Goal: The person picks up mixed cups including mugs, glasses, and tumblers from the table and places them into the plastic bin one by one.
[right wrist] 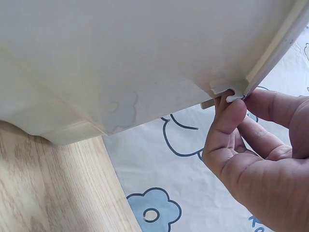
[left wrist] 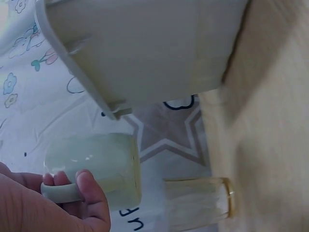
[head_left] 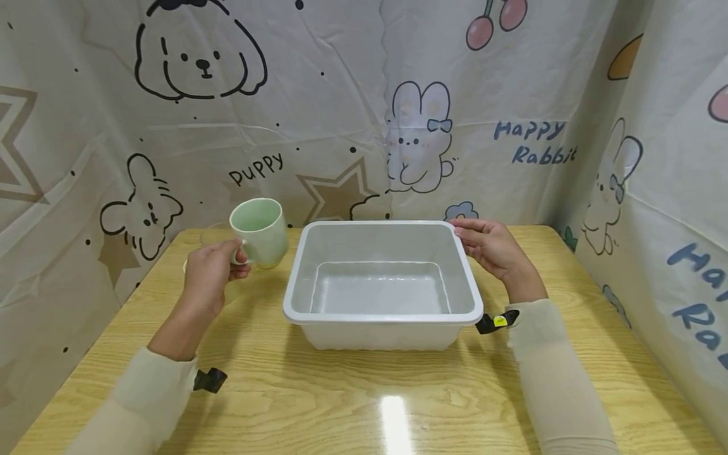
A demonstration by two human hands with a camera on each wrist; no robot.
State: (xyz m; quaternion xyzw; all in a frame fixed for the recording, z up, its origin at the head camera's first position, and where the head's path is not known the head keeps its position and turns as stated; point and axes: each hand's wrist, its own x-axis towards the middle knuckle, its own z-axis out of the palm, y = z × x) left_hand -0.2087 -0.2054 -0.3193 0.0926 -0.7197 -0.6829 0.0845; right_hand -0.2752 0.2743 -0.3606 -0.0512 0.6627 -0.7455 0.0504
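My left hand (head_left: 212,272) grips a pale green mug (head_left: 264,230) by its handle. In the left wrist view the mug (left wrist: 96,162) hangs above the table, its base apart from the wood, left of the basin. A white rectangular plastic basin (head_left: 383,335) stands on the table with nothing inside it. At the basin's far right corner, my right hand (head_left: 491,249) pinches the rim between thumb and fingers. The right wrist view shows these fingers (right wrist: 224,130) at the underside of the rim, against the basin's outer wall (right wrist: 120,58).
A clear, amber-tinted glass (left wrist: 195,203) stands on the table near the mug; in the head view my left hand partly hides it. The wood-grain table (head_left: 318,404) ends at a printed cloth (head_left: 341,114) behind, and more cloth hangs at both sides.
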